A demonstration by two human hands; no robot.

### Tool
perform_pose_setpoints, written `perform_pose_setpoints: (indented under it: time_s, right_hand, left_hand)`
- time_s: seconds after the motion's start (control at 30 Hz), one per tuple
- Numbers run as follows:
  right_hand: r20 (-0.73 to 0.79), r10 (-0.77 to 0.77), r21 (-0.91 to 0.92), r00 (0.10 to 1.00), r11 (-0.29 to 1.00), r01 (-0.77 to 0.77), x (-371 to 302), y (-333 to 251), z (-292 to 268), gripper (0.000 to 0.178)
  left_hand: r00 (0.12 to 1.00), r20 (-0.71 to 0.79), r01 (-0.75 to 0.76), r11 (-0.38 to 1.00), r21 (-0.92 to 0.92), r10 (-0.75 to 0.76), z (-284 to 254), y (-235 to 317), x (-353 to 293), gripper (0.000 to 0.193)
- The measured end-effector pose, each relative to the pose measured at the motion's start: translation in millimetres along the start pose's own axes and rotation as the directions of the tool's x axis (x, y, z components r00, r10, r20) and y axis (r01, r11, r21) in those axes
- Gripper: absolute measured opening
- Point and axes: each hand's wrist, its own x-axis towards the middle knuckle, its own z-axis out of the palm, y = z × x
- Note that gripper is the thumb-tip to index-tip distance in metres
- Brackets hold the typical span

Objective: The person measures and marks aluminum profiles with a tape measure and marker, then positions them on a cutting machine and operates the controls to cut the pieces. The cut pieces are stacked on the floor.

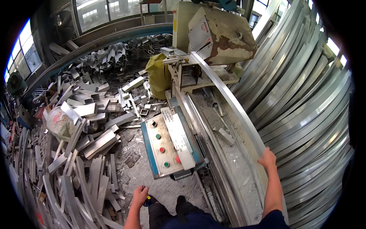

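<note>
My right hand (268, 158), arm stretched forward, has its fingers closed on the edge of a long silver aluminium profile (232, 101). The profile runs from beside my right arm up to the cutting machine (225, 38), under its worn, cream-painted housing. My left hand (140, 195) hangs low in front of my legs, fingers pinched together. Something small, yellow and blue shows just beside it; whether the fingers hold it I cannot tell. Ahead of that hand sits a control box (153, 143) with green, red and black buttons, and a flat metal strip (177, 137) with handwriting lies across it.
Long aluminium profiles (305, 99) are stacked along the right. Offcuts (89, 108) cover the floor on the left, around a stuffed translucent bag (61, 123). A yellow sack (157, 76) stands by the machine. Metal rails (213, 160) run beside the control box.
</note>
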Motion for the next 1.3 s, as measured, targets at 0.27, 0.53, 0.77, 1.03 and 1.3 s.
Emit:
perform_pose_setpoints:
  time_s: [0.27, 0.53, 0.77, 1.03, 1.3]
  right_hand:
    - [-0.275, 0.253, -0.051, 0.927, 0.959, -0.277, 16.6, -7.6, 34.4, 0.047]
    - [-0.158, 0.288, -0.072, 0.944, 0.951, -0.302, 16.3, -33.5, 14.8, 0.04]
    - [-0.191, 0.383, -0.131, 0.904, 0.903, -0.41, 22.8, -53.4, 11.4, 0.033]
    - [-0.231, 0.221, -0.153, 0.948, 0.954, -0.26, 20.6, -32.5, 17.3, 0.038]
    - [-0.222, 0.243, -0.161, 0.944, 0.946, -0.281, 23.3, -38.4, 10.2, 0.041]
  left_hand:
    - [0.969, 0.089, -0.234, 0.972, 0.009, 0.232, 26.4, 77.6, 166.0, 0.024]
    - [0.939, 0.161, -0.318, 0.946, 0.064, 0.304, 15.2, 118.9, 251.8, 0.021]
    - [0.951, 0.136, -0.29, 0.954, 0.081, 0.278, 21.9, 158.2, 272.8, 0.033]
    - [0.892, 0.257, -0.44, 0.845, 0.305, 0.372, 23.8, 184.1, 299.6, 0.037]
    - [0.725, 0.299, -0.677, 0.562, 0.475, 0.621, 23.4, 219.5, 320.6, 0.021]
